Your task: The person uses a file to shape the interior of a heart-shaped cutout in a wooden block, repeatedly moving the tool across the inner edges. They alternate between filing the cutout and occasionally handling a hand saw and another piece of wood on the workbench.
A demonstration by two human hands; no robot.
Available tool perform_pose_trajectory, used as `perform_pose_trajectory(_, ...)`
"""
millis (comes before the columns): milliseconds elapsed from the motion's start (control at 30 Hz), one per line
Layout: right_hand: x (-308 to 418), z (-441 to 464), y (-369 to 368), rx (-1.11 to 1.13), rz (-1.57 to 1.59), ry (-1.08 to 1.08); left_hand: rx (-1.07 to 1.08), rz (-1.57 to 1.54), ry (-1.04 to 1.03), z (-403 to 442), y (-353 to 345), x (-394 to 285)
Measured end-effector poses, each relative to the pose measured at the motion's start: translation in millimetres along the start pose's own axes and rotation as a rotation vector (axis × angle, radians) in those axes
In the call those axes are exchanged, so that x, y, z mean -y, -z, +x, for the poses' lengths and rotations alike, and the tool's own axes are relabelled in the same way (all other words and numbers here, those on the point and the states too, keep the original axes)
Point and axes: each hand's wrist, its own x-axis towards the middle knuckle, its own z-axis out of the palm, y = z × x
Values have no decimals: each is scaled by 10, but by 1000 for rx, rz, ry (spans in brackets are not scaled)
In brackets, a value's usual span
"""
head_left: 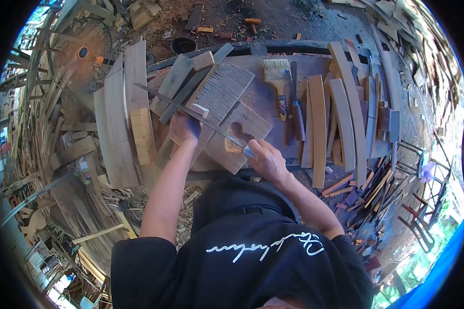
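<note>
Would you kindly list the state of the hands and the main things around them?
Right hand: closed around the long-bladed tool's handle.
Long-bladed tool: held, slanting across the boards.
Left hand: curled close by the blade; its grip is partly hidden.
Paintbrush: lying unheld, bristles pointing away from the person.
Curved wooden strips: unheld, lying side by side.

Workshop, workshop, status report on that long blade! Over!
Right hand: gripping long blade by handle. Left hand: beside blade, grip unclear. Blade: angled across wooden pieces. Paintbrush: aside, clear of blade.
</note>
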Motion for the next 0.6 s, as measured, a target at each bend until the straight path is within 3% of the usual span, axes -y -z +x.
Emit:
perform_pose_trajectory(200, -124, -609, 596, 148, 5, -138, -41, -48, -61, 8, -79, 33)
perform_pose_trajectory(367, 10, 150, -56, 52, 79, -56, -32, -15, -65, -3, -81, 39)
perform_pose_trajectory(467, 15, 167, -64, 38, 75, -3, 2, -22, -64, -30, 3, -34)
perform_pose_trajectory(600, -49, -410, 489, 118, 58, -124, -17, 7, -91, 26, -147, 92)
